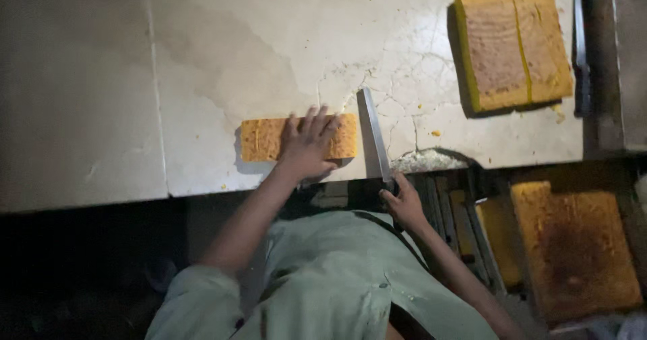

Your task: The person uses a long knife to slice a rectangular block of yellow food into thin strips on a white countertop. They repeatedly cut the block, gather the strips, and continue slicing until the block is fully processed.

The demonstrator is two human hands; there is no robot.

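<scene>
One narrow strip of sponge cake (269, 139) lies mid-frame under the flat, spread left hand (309, 144). Soft and crumbly, it seems best steadied lightly from above. Right hand (403, 204) grips the long knife (373, 134), just beside the strip's end.

Only 1 view: a camera on the person's head, looking steeply down over the chest onto the near edge of the pale counter (202, 57). It sits close, at about arm's reach, facing forward across the counter, with darker shelving lower right.
</scene>
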